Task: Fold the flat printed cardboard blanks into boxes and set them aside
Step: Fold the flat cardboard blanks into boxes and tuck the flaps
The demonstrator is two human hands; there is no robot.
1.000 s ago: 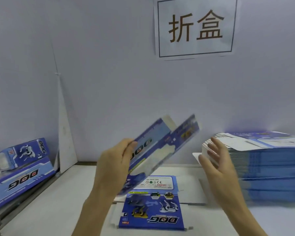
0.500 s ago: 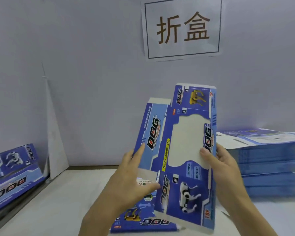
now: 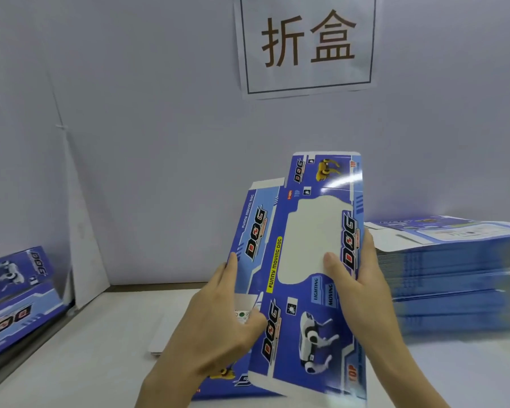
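A worker at a box-folding station is holding a flat blue printed cardboard blank [image 3: 304,269], marked DOG and showing a toy robot dog around a white window panel, upright above the white counter [image 3: 80,357]. The left hand [image 3: 218,325] is clamped on the blank's left side panel, thumb lying across the lower printed face and fingertips reaching up along the outer edge. The right hand [image 3: 357,293] is pinching the right edge, thumb pressing on the white window panel and the other fingers wrapping behind. Another printed blank [image 3: 218,387] is lying flat on the counter near its front edge, mostly hidden under the left forearm. A tall stack of flat blue blanks [image 3: 454,278] is waiting along the counter's right edge, while finished blue boxes [image 3: 15,293] are leaning at the left edge beside a white partition board [image 3: 83,245]. A paper sign with two large characters [image 3: 306,42] is hanging on the pale back wall.

The blank appears not yet opened into a tube, so the fold seems barely begun. Doing it well probably means pushing the two side edges towards each other along the printed score lines, keeping thumbs off the window panel so that it does not crease, and squaring the corners before tucking the end flaps.
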